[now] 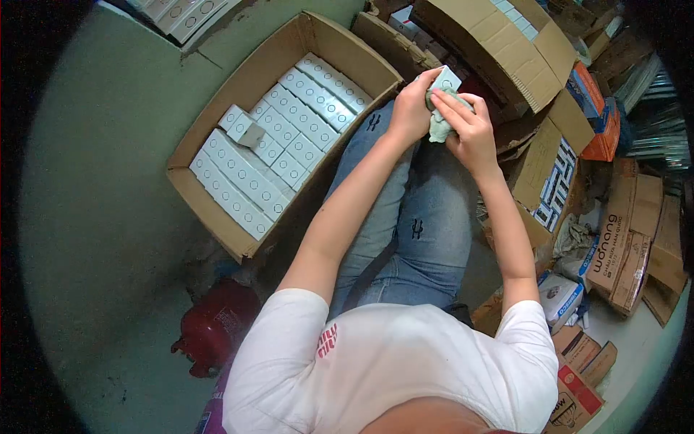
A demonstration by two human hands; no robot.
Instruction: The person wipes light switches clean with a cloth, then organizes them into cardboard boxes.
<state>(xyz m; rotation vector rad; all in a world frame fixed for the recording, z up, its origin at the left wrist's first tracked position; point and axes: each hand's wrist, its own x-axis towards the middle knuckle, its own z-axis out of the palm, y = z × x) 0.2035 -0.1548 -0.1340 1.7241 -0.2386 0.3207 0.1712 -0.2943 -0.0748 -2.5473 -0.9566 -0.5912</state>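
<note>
Above my knees, my left hand (410,112) is wrapped round a small white box (447,77) with a circle printed on its face. My right hand (471,132) presses a pale green crumpled cloth (439,129) against that box, its fingers lying over the cloth. The lower part of the box is hidden behind the cloth and fingers. To the left stands an open cardboard carton (217,226) holding rows of similar white boxes (285,129). One white box (241,126) sits tilted on top of the rows.
A dark red rounded object (217,322) is on the floor at lower left. Another open carton (499,40) stands beyond my hands. On the right are a printed carton (553,177), flattened cardboard (622,246) and orange boxes (603,130). More boxes (181,16) lie on a ledge at upper left.
</note>
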